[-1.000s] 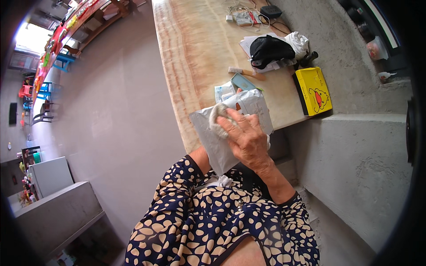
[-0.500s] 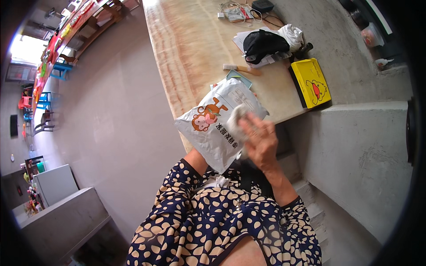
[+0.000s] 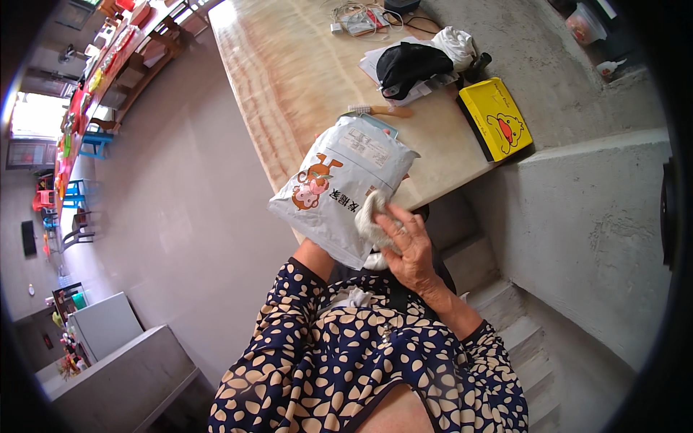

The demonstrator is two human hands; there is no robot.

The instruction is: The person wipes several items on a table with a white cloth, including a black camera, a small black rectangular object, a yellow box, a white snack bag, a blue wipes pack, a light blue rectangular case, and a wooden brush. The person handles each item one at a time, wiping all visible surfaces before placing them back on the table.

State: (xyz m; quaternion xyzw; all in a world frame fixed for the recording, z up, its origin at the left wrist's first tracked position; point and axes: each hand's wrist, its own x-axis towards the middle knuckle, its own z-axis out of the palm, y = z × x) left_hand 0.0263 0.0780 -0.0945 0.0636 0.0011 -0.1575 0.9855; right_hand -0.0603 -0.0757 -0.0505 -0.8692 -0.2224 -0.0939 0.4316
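Observation:
A white plastic mailing bag (image 3: 339, 187) with a cartoon monkey printed on it lies tilted in front of me, over the table's near end. My left hand (image 3: 315, 257) reaches beneath it; only the wrist shows, and the fingers are hidden behind the bag. With my right hand (image 3: 410, 254) I press a crumpled whitish cloth (image 3: 369, 221) against the bag's right lower edge, fingers closed on it. Just past the bag's far edge, a pale blue tray (image 3: 386, 129) is partly covered. Beside the tray rests a wooden-handled brush (image 3: 388, 111).
The marble-patterned table (image 3: 267, 65) also bears a black cloth item (image 3: 411, 68), papers, a white bundle (image 3: 455, 47), cables (image 3: 364, 18) and a yellow box (image 3: 498, 119) with a duck on it. Concrete steps (image 3: 512, 325) and a low wall (image 3: 585, 238) are at my right.
The cloth in my right hand has moved down along the bag toward its lower right edge. The whole view has shifted slightly; the bag now appears a little farther left.

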